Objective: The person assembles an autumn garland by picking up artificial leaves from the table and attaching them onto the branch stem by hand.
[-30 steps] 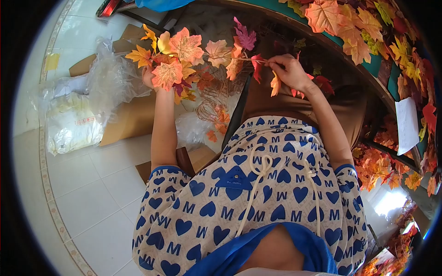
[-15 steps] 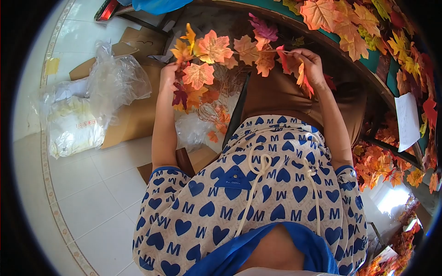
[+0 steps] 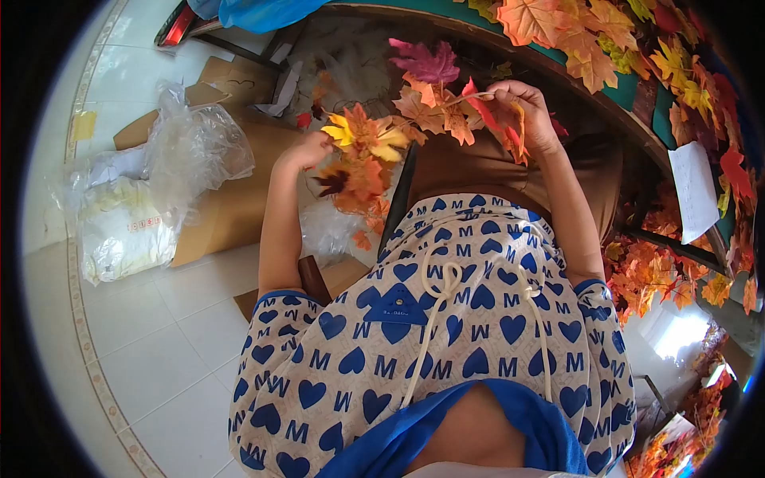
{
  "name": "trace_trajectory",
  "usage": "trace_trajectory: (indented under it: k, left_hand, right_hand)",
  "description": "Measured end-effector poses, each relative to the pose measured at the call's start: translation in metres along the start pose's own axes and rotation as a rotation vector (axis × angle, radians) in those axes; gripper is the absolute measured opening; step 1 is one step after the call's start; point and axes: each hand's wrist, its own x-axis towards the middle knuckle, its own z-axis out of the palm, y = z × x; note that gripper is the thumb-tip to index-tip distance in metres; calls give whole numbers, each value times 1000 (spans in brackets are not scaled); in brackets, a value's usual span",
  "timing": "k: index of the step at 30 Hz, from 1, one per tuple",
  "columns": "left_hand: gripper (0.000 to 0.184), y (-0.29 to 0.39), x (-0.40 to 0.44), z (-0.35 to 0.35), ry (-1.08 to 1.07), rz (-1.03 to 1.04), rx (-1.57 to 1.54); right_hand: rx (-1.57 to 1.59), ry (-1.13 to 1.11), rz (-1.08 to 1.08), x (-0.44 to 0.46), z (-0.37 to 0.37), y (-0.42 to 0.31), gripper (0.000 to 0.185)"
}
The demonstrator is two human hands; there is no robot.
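**Leaf garland [image 3: 422, 111]: light, floppy, best held by the bare stem [image 3: 466, 98]**

The garland hangs in the air in front of the person, above the lap, near the edge of the bench [image 3: 625, 95]. The right hand [image 3: 510, 99] has thumb and fingers closed on the stem, beside a red leaf [image 3: 480, 103]. The left hand [image 3: 309, 150] is loosely curled just beside the yellow leaves; I cannot tell whether it grips or merely touches them.

It should weigh almost nothing. The leaves look thin and soft (fabric or plastic, I would guess), likely to flop, snag on one another and perhaps pull off if tugged. The stem looks firmer, though bendable, so a pinch on a bare stretch between leaves seems the surest hold.

The left fingertips are blurred against the leaves, and the right fingertips are partly covered. Where the garland's lower leaves end is hard to say, since they overlap the orange leaves [image 3: 376, 211] below. Writing on the paper sheet [image 3: 693, 191] is too faint to read, the space under the bench is dark, and the leaf pile [image 3: 550, 28] is cut off at the top.
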Motion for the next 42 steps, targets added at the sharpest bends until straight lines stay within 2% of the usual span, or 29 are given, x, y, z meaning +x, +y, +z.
trace_trajectory:
  k: [1,3,4,5,7,11,13,16,19,23,24,25,27,31,32,33,36,38,39,41,42]
  left_hand:
    - [20,13,-9,-14,5,7,1]
    - [19,51,-31,-33,369,139,-93]
    - [19,71,-36,-37,519,348,-361]
    - [19,92,-41,-40,520,355,-366]
    - [17,129,-50,-38,306,652,-821]
    - [27,159,-38,-4,294,705,-657]
    - [34,166,-35,11,233,711,-923]
    - [39,174,-29,23,265,797,-870]
    - [34,177,-35,24,284,808,-785]
    - [25,174,-37,16,204,809,-825]
    - [19,170,-38,11,285,867,-819]
    - [16,170,-41,9,211,765,-920]
    - [18,164,-42,2,18,741,-1069]
    - [19,159,-42,-4,-109,636,-1079]
    - [20,157,-41,-4,-189,631,-1091]
    - [20,157,-40,-4,-269,625,-1102]
    - [22,159,-41,-2,-270,620,-1066]
    - [23,159,-39,-1,-266,621,-1052]
    - [24,158,-37,1,-278,631,-1039]
    - [25,158,-36,3,-292,643,-1025]
    - [25,158,-37,3,-293,592,-959]
  right_hand:
    - [-19,-23,15,-1,0,-2,13]
    - [-51,-57,22,-4,1,-9,13]
    - [-69,-38,-10,-5,5,-10,13]
    - [-87,-19,-40,-7,8,-10,13]
    - [-72,-13,-23,-8,7,-9,13]
    - [-69,-16,1,-11,4,-14,15]
    - [-53,-9,0,-15,11,-19,15]
    - [-7,42,-7,-18,18,-21,15]
    - [-36,35,-79,-17,16,-20,15]
    - [-179,29,-7,-19,12,-28,17]
    - [-237,12,-8,-20,12,-30,17]
    - [-236,15,-8,-20,10,-30,17]
    - [-488,-23,-138,-20,3,-31,19]
    - [-531,-36,-41,-25,1,-36,22]
    - [-669,-51,-26,-23,-6,-34,24]
    - [-668,-49,-25,-23,-6,-34,24]
    - [-715,-76,-40,-22,0,-31,27]
    - [-1130,-72,-176,-21,3,-32,28]
    - [-1128,-68,-174,-21,4,-29,28]
    - [-1212,-70,-332,-21,5,-21,28]
    - [-1213,-67,-332,-21,5,-18,28]
